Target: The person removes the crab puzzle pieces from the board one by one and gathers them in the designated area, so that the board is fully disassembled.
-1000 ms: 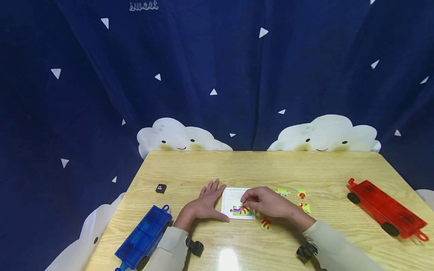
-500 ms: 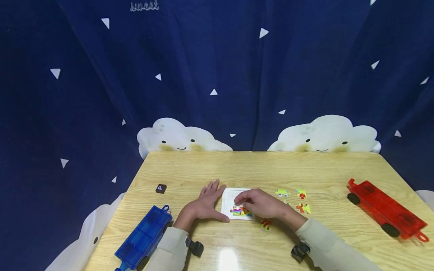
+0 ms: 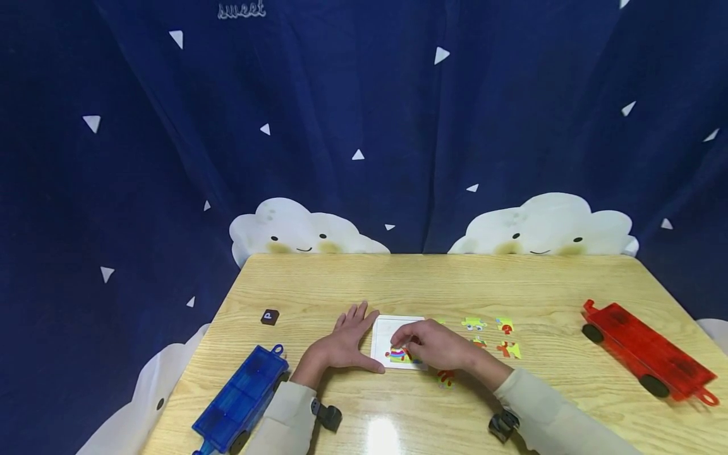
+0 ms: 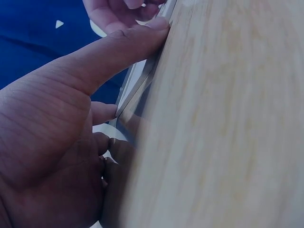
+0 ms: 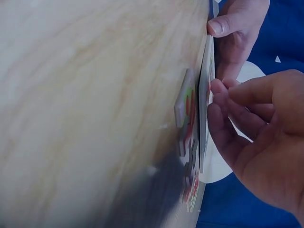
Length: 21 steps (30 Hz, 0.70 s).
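Note:
A white puzzle tray [image 3: 383, 328] lies mid-table, with joined, brightly striped jigsaw pieces [image 3: 397, 354] along its near side. My left hand [image 3: 349, 344] rests at the tray's left edge, fingers spread and thumb extended; the left wrist view has the thumb tip against the rim. Over the tray's right half, my right hand [image 3: 435, 345] bends its fingers down onto the joined pieces. In the right wrist view, its thumb and fingertips come close together at the tray surface. I cannot tell whether a piece is pinched there. The palm hides part of the tray.
Several loose jigsaw pieces [image 3: 504, 325] lie right of the tray, and one piece [image 3: 446, 378] is below its right corner. A blue toy wagon [image 3: 241, 395] stands left, a red toy wagon [image 3: 651, 351] right. A dark tile marked P [image 3: 270, 316] lies back left.
My right hand has shifted left across the tray, its fingertips now farther along the joined pieces. More of the loose pieces behind it show. The left hand has stayed in place.

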{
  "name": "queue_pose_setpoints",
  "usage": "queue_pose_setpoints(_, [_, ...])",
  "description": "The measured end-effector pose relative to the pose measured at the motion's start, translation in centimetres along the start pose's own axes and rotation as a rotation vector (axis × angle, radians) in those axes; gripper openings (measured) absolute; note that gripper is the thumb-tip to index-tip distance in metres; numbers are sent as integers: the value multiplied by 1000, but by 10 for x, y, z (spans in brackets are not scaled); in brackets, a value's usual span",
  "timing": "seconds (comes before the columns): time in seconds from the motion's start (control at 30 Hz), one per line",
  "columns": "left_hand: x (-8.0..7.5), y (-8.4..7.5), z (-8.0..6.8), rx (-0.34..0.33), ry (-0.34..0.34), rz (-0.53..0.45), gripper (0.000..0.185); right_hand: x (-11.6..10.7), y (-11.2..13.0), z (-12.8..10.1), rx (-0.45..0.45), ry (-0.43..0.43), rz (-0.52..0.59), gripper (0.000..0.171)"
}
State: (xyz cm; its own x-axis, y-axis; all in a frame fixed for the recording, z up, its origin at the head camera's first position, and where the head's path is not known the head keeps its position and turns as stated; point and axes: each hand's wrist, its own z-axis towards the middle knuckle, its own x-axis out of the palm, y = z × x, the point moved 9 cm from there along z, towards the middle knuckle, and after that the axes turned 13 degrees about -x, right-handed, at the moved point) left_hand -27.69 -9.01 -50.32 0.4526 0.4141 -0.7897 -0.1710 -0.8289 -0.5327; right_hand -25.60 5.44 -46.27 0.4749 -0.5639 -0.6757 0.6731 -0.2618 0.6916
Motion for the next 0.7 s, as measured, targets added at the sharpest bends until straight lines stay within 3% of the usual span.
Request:
queue_pose_setpoints(0.43, [0,-1,-1,14,-3,10,119,1,-2,1,-15,-13,3,38])
queue_pose_setpoints(0.7, [0,-2,-1,14,0,10,119,2,-3,-1,-6,-12,27,34])
